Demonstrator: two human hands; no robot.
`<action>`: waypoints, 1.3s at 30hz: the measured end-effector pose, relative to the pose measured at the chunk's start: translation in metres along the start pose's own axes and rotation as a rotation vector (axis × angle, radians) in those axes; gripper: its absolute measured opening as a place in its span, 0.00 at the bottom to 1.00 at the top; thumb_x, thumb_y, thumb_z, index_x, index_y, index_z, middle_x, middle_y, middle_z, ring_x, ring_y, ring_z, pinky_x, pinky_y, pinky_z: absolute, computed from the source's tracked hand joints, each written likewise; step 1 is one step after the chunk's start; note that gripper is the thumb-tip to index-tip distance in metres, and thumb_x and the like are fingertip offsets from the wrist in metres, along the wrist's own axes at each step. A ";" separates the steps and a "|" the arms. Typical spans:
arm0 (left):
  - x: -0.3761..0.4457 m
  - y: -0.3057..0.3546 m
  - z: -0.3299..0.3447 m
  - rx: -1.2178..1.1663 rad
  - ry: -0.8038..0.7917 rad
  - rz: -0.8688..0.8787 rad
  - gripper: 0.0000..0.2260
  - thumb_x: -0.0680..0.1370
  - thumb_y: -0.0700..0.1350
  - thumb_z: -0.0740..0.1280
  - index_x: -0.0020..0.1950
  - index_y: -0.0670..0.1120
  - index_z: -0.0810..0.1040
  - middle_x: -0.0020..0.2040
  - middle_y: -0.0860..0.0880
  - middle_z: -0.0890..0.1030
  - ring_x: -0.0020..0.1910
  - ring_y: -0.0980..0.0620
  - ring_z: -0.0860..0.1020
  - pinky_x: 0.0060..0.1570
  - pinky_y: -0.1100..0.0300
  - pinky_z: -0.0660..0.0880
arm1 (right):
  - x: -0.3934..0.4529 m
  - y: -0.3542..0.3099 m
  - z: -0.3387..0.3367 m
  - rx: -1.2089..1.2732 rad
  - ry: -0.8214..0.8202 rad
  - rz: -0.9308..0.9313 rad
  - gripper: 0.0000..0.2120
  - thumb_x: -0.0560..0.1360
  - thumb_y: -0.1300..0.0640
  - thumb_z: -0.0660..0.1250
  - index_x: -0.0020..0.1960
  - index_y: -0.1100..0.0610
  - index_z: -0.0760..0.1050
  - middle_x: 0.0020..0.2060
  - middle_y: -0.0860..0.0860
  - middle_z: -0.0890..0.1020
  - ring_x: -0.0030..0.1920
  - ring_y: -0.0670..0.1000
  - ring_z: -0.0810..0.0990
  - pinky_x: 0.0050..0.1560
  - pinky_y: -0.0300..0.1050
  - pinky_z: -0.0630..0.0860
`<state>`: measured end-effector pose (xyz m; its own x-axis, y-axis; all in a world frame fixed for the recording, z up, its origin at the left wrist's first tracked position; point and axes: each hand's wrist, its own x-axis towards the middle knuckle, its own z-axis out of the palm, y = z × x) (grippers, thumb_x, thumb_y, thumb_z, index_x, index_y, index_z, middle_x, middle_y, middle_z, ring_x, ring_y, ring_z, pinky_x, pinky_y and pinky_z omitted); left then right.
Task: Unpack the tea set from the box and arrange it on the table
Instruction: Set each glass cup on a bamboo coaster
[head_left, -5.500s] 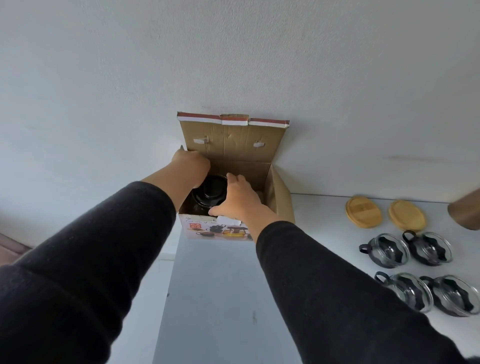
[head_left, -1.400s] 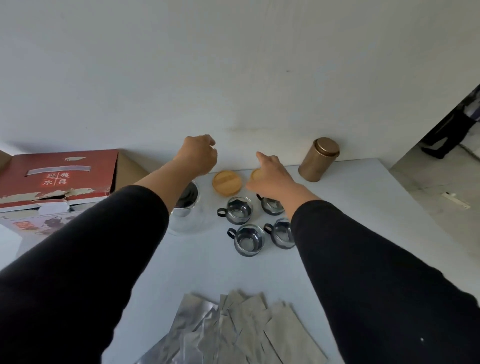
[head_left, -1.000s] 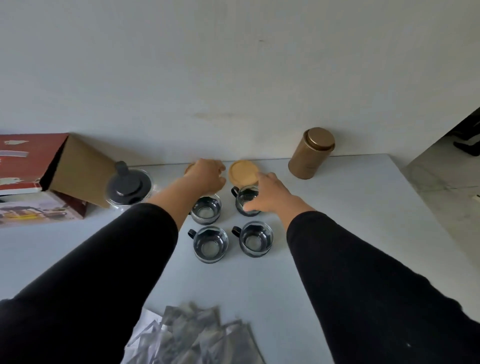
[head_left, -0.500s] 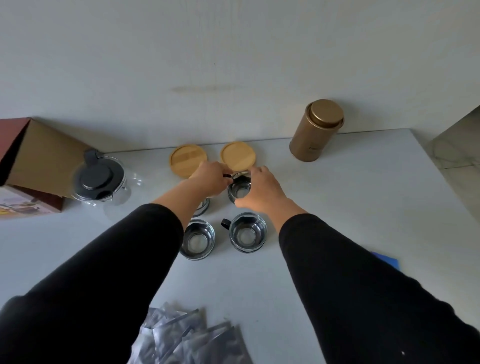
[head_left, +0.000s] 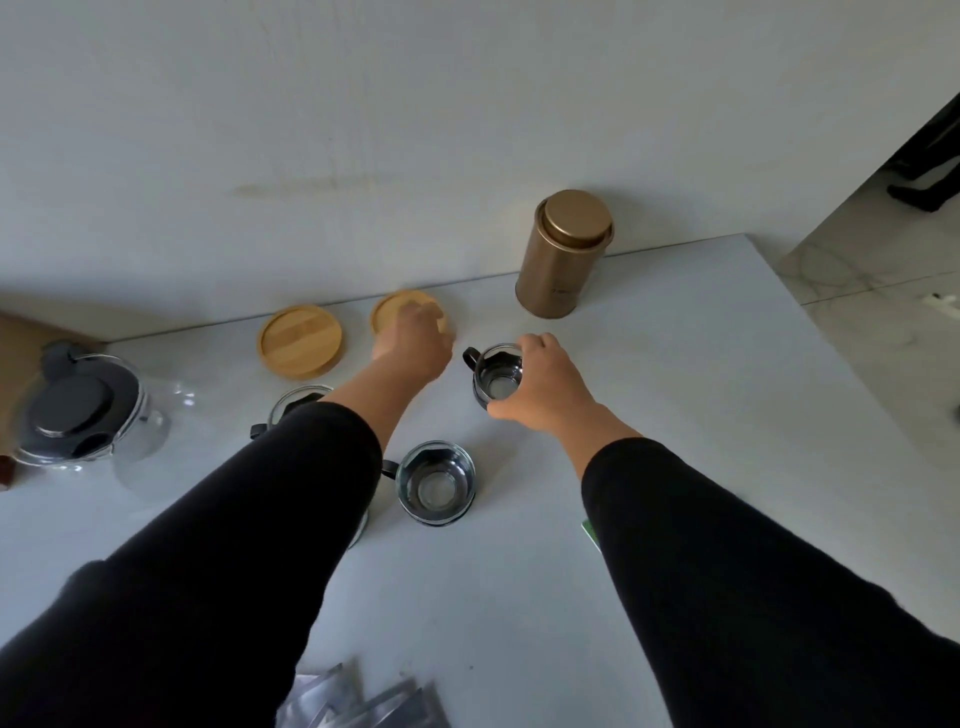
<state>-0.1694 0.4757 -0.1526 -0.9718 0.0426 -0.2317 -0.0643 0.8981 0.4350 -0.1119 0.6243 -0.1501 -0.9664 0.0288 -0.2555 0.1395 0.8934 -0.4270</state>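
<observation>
Gripping one of three visible cups (head_left: 497, 378), right hand (head_left: 545, 387); two coasters (head_left: 301, 340).

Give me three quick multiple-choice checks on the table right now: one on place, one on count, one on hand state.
1. Where does the gold canister stand?
A. by the wall, upright
B. on its side near the packets
C. inside the teapot

2. How many bamboo coasters show?
A. one
B. two
C. four

3. What does the right hand do?
A. hangs idle
B. presses a coaster
C. grips a glass cup

Answers: 1 A, it stands lidded at the table's far edge. 2 B, left coaster and right coaster, which the left hand reaches. 3 C, fingers curl round the rim.
</observation>
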 end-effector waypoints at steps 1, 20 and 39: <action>0.006 -0.003 0.000 0.028 0.023 -0.045 0.21 0.79 0.48 0.62 0.71 0.42 0.68 0.70 0.42 0.68 0.69 0.43 0.68 0.65 0.52 0.68 | 0.000 0.002 -0.001 0.001 -0.005 0.003 0.39 0.62 0.51 0.77 0.68 0.59 0.65 0.63 0.55 0.69 0.63 0.56 0.71 0.61 0.48 0.72; 0.023 -0.018 -0.004 -0.050 0.064 -0.104 0.47 0.68 0.52 0.74 0.78 0.44 0.50 0.75 0.44 0.59 0.75 0.44 0.57 0.71 0.51 0.61 | 0.021 -0.010 -0.012 -0.247 -0.162 -0.078 0.43 0.62 0.45 0.73 0.72 0.50 0.58 0.65 0.53 0.66 0.66 0.57 0.66 0.60 0.56 0.71; -0.035 -0.030 0.015 0.031 -0.134 -0.082 0.47 0.59 0.55 0.80 0.72 0.46 0.62 0.67 0.43 0.62 0.68 0.43 0.66 0.67 0.51 0.69 | 0.012 -0.012 -0.005 -0.174 -0.105 0.001 0.33 0.64 0.54 0.75 0.64 0.62 0.65 0.61 0.56 0.66 0.59 0.59 0.74 0.49 0.47 0.72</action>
<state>-0.1304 0.4536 -0.1708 -0.9246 0.0246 -0.3802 -0.1334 0.9139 0.3834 -0.1262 0.6160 -0.1435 -0.9371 -0.0091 -0.3489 0.0924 0.9576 -0.2729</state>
